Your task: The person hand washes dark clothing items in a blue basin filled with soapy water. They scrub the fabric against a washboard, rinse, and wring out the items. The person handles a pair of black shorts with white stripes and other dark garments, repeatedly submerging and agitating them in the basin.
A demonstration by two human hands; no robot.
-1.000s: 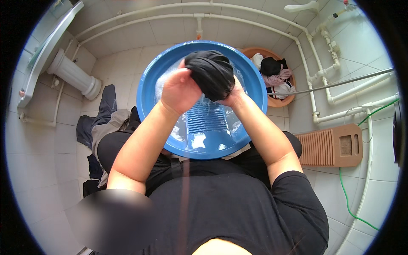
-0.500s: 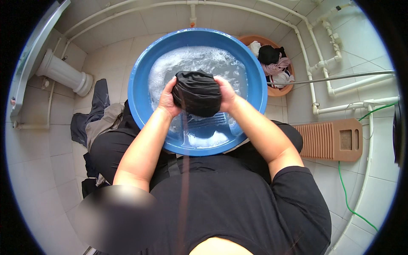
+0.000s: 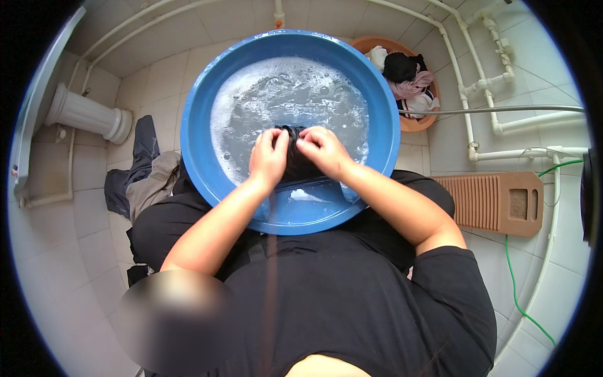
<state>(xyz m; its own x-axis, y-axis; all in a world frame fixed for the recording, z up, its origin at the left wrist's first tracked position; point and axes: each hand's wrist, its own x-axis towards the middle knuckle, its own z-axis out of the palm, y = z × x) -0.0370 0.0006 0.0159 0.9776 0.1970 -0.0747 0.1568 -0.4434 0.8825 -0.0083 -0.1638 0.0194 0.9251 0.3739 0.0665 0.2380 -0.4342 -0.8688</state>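
A large round blue basin stands before me, with foamy grey water in it. Low over its near half, a wet black cloth is bunched between my hands; what kind of garment it is I cannot tell. My left hand pinches the cloth's left side with bent fingers. Opposite it, my right hand grips the right side, fingertips close to those of the left. The cloth's lower part hides behind my hands and seems to reach the ribbed near slope of the basin.
An orange-brown tub of mixed clothes stands at the far right. A brown washboard lies right of my knee, near a green cord. Dark and beige garments lie on the floor at left, below a white pedestal. White pipes line the walls.
The black cloth was held up, spread and rounded between both hands. Now it is lower and nearer me, gathered narrow, and my hands have come together.
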